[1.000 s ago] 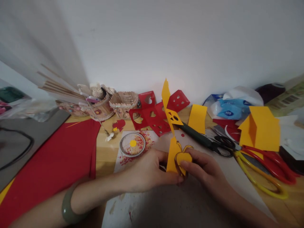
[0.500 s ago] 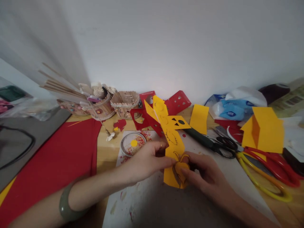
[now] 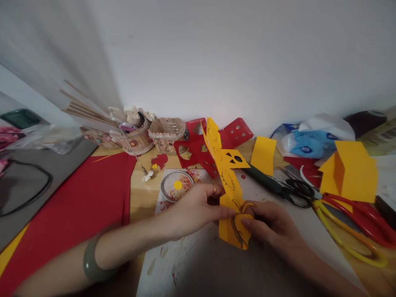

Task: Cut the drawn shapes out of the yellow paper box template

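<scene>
Between my hands is a folded strip of yellow paper (image 3: 229,181) with drawn outlines and several cut-out holes. My left hand (image 3: 201,206) is closed on it, thumb in front and fingers behind. At its lower end, my right hand (image 3: 269,222) pinches a partly cut shape (image 3: 243,225) with two thin curled strips at its top. The fingertips behind the paper are hidden. A round roll of tape (image 3: 163,187) lies near my left hand, with a small yellow paper disc (image 3: 177,185) inside its ring.
Black-handled scissors (image 3: 297,194) and large red-and-yellow-handled scissors (image 3: 355,231) lie at the right. Red cut paper (image 3: 193,150) and decorated baskets (image 3: 167,134) stand along the wall. Red sheets (image 3: 77,198) cover the left. Folded yellow paper (image 3: 359,171) and a blue-white packet (image 3: 309,142) sit at the right.
The whole view has shifted slightly, so things appear a little further right. Both hands keep hold of the yellow paper, and its lower shape is tilted slightly differently.
</scene>
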`<state>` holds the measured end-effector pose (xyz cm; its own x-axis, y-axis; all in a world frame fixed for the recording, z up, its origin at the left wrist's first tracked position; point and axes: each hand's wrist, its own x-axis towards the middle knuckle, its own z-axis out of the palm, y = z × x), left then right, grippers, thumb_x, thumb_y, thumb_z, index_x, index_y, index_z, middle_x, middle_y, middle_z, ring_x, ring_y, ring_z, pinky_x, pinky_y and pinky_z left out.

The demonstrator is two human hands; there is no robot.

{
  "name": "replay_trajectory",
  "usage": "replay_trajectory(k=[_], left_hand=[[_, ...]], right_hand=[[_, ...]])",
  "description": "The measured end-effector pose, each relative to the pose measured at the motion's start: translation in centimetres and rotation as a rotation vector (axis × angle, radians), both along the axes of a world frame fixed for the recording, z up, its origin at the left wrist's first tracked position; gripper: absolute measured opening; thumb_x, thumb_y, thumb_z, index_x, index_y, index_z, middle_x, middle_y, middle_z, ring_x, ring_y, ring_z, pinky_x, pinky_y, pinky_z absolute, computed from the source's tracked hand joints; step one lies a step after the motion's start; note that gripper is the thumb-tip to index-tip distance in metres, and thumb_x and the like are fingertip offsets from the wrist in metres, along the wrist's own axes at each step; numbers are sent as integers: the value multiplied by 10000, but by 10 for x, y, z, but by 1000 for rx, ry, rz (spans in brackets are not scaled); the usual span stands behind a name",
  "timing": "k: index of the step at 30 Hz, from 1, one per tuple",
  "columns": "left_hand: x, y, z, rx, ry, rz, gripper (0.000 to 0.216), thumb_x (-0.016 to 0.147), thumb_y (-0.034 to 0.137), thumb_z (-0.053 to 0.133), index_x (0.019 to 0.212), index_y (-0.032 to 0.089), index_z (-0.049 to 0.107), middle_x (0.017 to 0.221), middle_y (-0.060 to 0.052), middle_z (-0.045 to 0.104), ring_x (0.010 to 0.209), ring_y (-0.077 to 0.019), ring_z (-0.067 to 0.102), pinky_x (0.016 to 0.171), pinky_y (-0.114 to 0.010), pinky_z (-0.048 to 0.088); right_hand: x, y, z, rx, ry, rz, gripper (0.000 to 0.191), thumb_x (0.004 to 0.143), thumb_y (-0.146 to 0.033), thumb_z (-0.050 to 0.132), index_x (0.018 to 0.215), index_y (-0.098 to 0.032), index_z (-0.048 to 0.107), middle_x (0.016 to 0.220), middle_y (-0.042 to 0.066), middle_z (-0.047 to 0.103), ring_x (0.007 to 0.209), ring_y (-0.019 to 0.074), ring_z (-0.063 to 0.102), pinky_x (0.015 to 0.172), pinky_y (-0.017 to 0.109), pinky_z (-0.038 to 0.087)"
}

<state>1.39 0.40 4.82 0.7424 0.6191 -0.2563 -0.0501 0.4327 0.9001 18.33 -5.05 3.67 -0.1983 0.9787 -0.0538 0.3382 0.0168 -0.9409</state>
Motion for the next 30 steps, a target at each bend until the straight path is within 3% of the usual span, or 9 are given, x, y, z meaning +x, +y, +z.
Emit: replay_trajectory(k=[6,9,12,17,20,22,24,27,30], left_hand=[[-2,6,1,57,42,89,104,736,125,640,834,146,670,789,10,673,686,-80,600,632,-164,455],[-2,7,3,94,0,37,125,750,120,620,861,158,664,846,5,681,746,-90,615,692,-175,467],[-1,8,2,138,28,5,110,761,153,611,862,160,652,864,-6,682,814,-114,628,743,-198,475],[-6,20,-6,324,408,-131,243,778,187,585,1011,144,640,987,-53,682,783,-139,629,646,-217,475],[-14,27,-5,590,632,-195,158,812,277,587,886,172,679,833,-28,685,674,-149,602,579,-234,429],[-19,29,1,931,889,-159,259,860,371,553,762,168,680,719,-40,664,662,-182,606,591,-265,422],[-23,31,7,1224,1099,-101,320,916,357,479,773,155,681,736,-69,672,700,-221,631,613,-297,440],[-24,30,10,1359,1045,-126,256,945,237,434,953,172,681,955,-70,698,885,-226,653,736,-314,487],[-24,24,2,1526,800,-311,301,916,102,426,1114,186,636,1212,-58,640,1098,-203,604,908,-316,475]], right_hand=[[12,-4,-13,-72,241,-84,262,740,-307,583,510,-193,528,512,-28,462,472,94,405,429,217,315],[17,-5,-11,-19,334,-139,268,745,-318,640,523,-195,554,532,-28,481,463,90,415,409,213,316],[20,-2,-4,100,380,-303,266,726,-305,682,513,-208,557,522,-27,488,453,97,429,373,213,302],[27,12,3,214,460,-550,198,700,-224,676,524,-241,586,470,-39,467,398,98,418,336,213,304],[29,19,3,248,521,-593,222,678,-201,663,480,-224,567,433,-45,454,382,84,413,330,198,306],[28,23,3,256,526,-595,240,667,-202,674,461,-211,550,425,-45,457,381,77,414,324,186,303],[27,24,3,252,523,-599,254,648,-209,693,451,-203,531,427,-44,462,381,73,414,318,183,299],[27,24,3,195,507,-612,255,643,-219,691,452,-208,523,428,-44,451,390,74,407,330,194,302],[29,24,1,117,478,-609,253,676,-228,667,474,-217,515,435,-41,445,403,80,403,356,212,311]])
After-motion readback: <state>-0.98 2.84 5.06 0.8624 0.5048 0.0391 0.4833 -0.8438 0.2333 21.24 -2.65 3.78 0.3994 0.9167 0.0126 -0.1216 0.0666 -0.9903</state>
